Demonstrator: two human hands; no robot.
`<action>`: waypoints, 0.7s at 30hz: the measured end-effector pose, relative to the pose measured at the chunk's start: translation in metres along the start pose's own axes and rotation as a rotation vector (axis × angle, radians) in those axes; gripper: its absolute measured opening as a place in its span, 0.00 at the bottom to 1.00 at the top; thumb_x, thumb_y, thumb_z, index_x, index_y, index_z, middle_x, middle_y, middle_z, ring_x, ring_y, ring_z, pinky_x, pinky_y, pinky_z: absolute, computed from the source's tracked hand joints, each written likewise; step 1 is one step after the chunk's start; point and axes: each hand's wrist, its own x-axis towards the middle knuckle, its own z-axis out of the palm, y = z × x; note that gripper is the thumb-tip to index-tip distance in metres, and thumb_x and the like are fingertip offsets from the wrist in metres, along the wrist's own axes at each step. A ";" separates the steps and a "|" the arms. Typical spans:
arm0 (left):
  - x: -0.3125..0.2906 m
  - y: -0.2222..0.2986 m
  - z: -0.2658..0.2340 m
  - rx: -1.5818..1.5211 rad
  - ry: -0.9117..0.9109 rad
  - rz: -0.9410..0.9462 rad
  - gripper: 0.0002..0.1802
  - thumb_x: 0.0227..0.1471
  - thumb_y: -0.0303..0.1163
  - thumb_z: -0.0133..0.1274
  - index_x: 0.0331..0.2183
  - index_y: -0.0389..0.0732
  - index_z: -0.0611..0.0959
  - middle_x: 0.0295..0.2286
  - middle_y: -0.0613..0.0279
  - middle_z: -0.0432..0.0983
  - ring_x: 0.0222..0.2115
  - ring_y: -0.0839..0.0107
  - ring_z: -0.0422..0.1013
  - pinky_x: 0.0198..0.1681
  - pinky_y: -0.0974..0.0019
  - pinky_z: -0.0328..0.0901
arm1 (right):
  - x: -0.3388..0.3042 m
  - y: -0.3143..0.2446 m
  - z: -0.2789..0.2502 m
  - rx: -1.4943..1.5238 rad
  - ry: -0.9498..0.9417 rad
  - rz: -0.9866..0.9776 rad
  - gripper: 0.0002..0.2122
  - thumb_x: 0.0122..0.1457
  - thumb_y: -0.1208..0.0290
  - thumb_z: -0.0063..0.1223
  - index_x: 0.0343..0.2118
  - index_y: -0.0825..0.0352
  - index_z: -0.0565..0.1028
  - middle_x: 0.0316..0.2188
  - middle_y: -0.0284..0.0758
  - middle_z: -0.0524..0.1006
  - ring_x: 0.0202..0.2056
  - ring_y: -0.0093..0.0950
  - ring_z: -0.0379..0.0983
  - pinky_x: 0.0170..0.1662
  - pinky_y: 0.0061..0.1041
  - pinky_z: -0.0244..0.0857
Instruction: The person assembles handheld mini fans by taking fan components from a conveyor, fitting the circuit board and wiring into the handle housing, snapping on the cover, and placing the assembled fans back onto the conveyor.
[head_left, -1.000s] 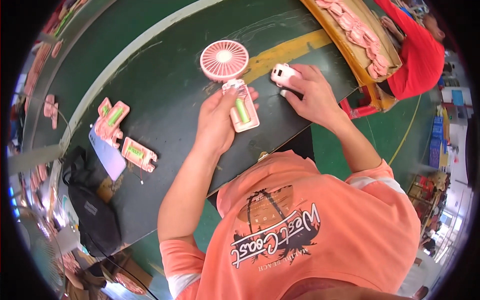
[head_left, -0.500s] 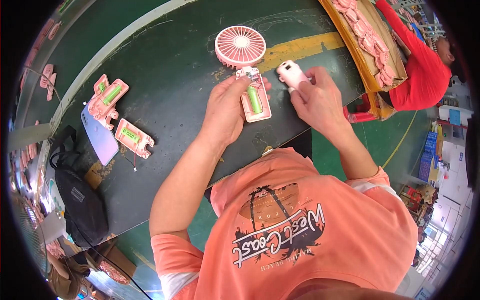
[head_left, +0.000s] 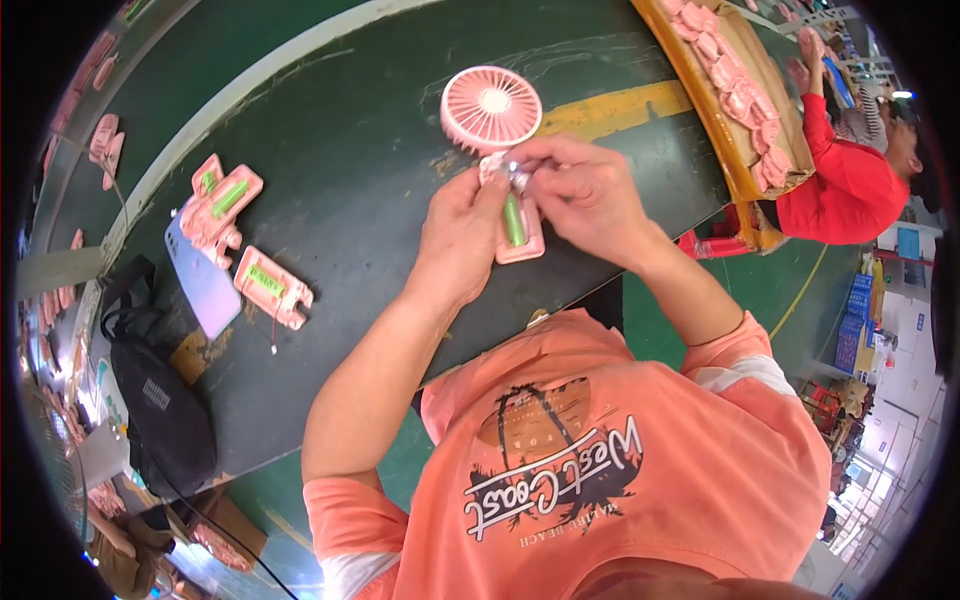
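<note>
A pink handheld fan [head_left: 492, 105] lies with its round head away from me and its handle opened up, showing a green battery [head_left: 514, 222] inside. My left hand [head_left: 455, 235] is closed around the handle's left side, thumb near the neck. Fingers pinched, my right hand [head_left: 590, 200] works at the top of the open handle, by the fan's neck. Something small and shiny shows at its fingertips, too hidden to name. The pale pink cover piece seen earlier is out of sight.
On the dark table's left, pink open handle shells [head_left: 220, 205] with green batteries rest partly on a light purple phone [head_left: 200, 280]. Another shell [head_left: 270, 287] lies beside them. A black bag [head_left: 155, 400] is at the left edge. A carton [head_left: 795, 135] of pink parts stands right, near a person in red [head_left: 850, 185].
My right hand has moved left from the pale pink cover to the top of the fan's handle. The fan has shifted slightly toward me. The person in red has raised their hands.
</note>
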 end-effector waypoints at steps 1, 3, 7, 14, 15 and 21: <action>0.001 0.000 0.001 -0.003 -0.020 0.008 0.13 0.65 0.31 0.41 0.41 0.33 0.77 0.31 0.63 0.75 0.29 0.78 0.72 0.31 0.72 0.70 | 0.001 0.002 0.002 -0.041 0.021 -0.060 0.04 0.44 0.89 0.54 0.21 0.73 0.76 0.36 0.38 0.79 0.30 0.26 0.76 0.32 0.22 0.70; -0.001 0.000 0.001 0.020 0.026 0.003 0.12 0.65 0.31 0.42 0.41 0.33 0.77 0.31 0.64 0.75 0.28 0.80 0.72 0.30 0.73 0.69 | 0.002 0.007 0.003 -0.006 -0.009 -0.056 0.04 0.44 0.88 0.55 0.20 0.72 0.77 0.35 0.37 0.78 0.30 0.26 0.75 0.31 0.22 0.70; -0.006 0.006 0.006 -0.013 0.040 -0.019 0.12 0.65 0.30 0.42 0.42 0.33 0.77 0.32 0.64 0.75 0.29 0.80 0.72 0.31 0.73 0.69 | 0.003 0.010 0.001 0.092 -0.076 -0.044 0.06 0.43 0.88 0.55 0.19 0.70 0.77 0.32 0.34 0.76 0.31 0.27 0.74 0.31 0.22 0.69; -0.009 0.006 0.007 -0.059 0.000 -0.037 0.12 0.65 0.29 0.42 0.43 0.33 0.76 0.32 0.64 0.76 0.29 0.80 0.72 0.31 0.74 0.70 | 0.003 0.012 -0.003 0.126 -0.131 -0.050 0.06 0.43 0.88 0.57 0.20 0.69 0.78 0.32 0.33 0.75 0.33 0.28 0.74 0.33 0.23 0.68; -0.009 0.007 0.007 -0.055 0.006 -0.037 0.12 0.65 0.29 0.42 0.43 0.33 0.76 0.32 0.64 0.76 0.29 0.80 0.72 0.31 0.74 0.70 | 0.005 0.013 -0.002 0.132 -0.138 -0.055 0.05 0.43 0.88 0.57 0.20 0.69 0.78 0.31 0.33 0.75 0.33 0.28 0.74 0.33 0.24 0.68; -0.007 0.006 0.004 -0.052 0.027 -0.047 0.16 0.65 0.33 0.40 0.44 0.31 0.76 0.35 0.55 0.77 0.32 0.70 0.76 0.35 0.67 0.73 | 0.002 0.011 -0.016 0.054 -0.040 -0.018 0.02 0.46 0.84 0.59 0.22 0.70 0.79 0.36 0.35 0.77 0.32 0.28 0.75 0.34 0.25 0.70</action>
